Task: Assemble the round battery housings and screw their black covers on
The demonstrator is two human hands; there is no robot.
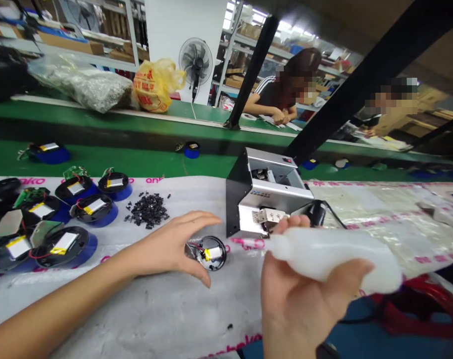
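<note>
There are two hands, the left hand (162, 247) and the right hand (308, 304), one translucent white plastic squeeze bottle (334, 259), one boxy silver-and-black metal machine (271, 187), one heap of small black plastic pieces (147, 210), seven round black casings with yellow-labelled batteries (93, 208) on the bench (99, 304), and one grey pedestal fan (195, 62).

Translucent squeeze bottle (331, 259), nozzle left, round casing (207, 265), apparently holding battery (213, 254)

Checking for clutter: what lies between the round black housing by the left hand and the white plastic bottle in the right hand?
Only the white sheet with pink print lies between the round black housing and the white plastic bottle, as the head view shows.
</note>
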